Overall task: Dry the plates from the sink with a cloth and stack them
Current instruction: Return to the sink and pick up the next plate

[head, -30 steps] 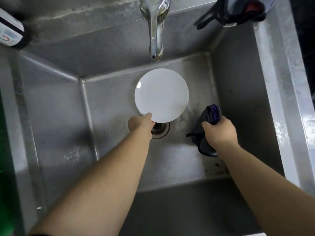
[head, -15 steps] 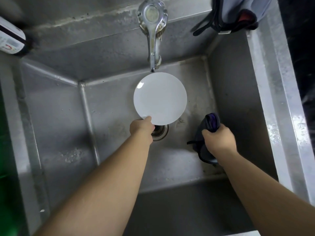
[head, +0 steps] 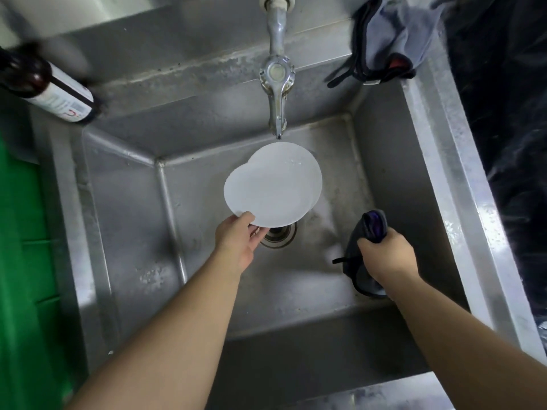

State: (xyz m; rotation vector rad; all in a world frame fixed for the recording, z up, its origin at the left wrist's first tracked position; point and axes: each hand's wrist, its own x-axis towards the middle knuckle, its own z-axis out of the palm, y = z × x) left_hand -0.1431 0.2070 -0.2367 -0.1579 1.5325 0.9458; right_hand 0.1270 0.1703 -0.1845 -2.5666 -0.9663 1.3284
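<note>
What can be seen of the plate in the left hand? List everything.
The top plate is round, plain white, and smooth like glazed ceramic. The left hand pinches its near edge, thumb on top, fingers beneath. It sits offset over a second white plate, above the sink drain, below the tap. Whether it is wet is unclear.

In the sink, my left hand holds the top plate over another plate, below the tap; my right hand, right of the drain, grips the cloth.

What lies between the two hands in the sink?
In the head view, only wet sink floor and the drain separate the left hand from the right hand.
</note>
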